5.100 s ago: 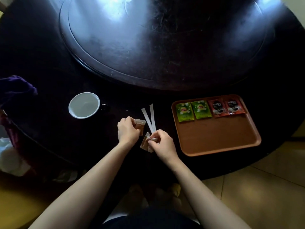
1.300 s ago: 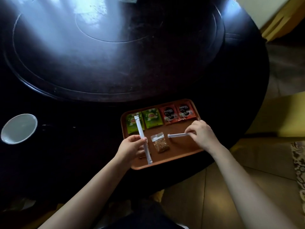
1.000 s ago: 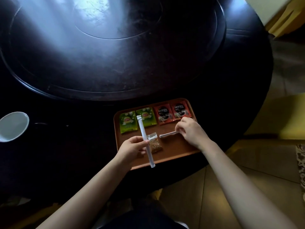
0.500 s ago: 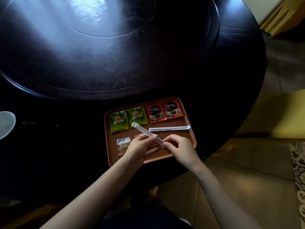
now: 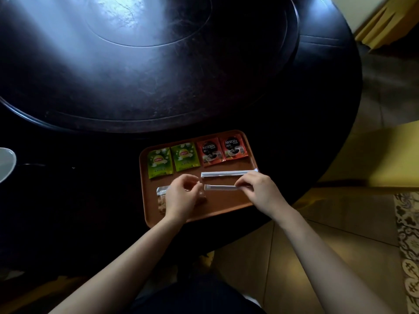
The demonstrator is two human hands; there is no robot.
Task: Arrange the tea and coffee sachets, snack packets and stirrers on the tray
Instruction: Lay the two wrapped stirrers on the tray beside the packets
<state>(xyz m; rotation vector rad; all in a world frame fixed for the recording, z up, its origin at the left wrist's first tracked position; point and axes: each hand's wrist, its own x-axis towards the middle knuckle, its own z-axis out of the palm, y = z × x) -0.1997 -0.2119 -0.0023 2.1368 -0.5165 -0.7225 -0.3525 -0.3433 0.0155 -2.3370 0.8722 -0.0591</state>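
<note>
Orange tray (image 5: pixel 217 207) sits at the near edge of the dark counter (image 5: pixel 90 200), and both hands are working over it. Right hand (image 5: pixel 260 191) has its grip pinched narrow on the right end of a white wrapped stirrer (image 5: pixel 221 188), which lies flat across the tray, running leftward from the fingertips (image 5: pixel 239 185). Left hand (image 5: pixel 181 198) hovers just off the stirrer's free left end, fingers curled loosely, thumb and forefinger close but holding nothing I can make out. That hand is blurred, mind you.

Partly under the left hand, to its left, lies a clear snack packet (image 5: pixel 162 200) with brown contents. A second snack packet (image 5: pixel 201 196) peeks out at the right side of that hand, mostly hidden.

Just beyond the right grip, a second stirrer (image 5: pixel 229 174) lies parallel to the held one, the two close but apart.

Further out, along the tray's far rim, a tidy row: two green tea sachets (image 5: pixel 159 163) (image 5: pixel 185 156) beyond the left hand, then two red coffee sachets (image 5: pixel 210 151) (image 5: pixel 234 148) beyond the right grip, side by side.

Far off to the left, well apart from the tray, a white cup (image 5: pixel 5 164) shows at the frame edge.
</note>
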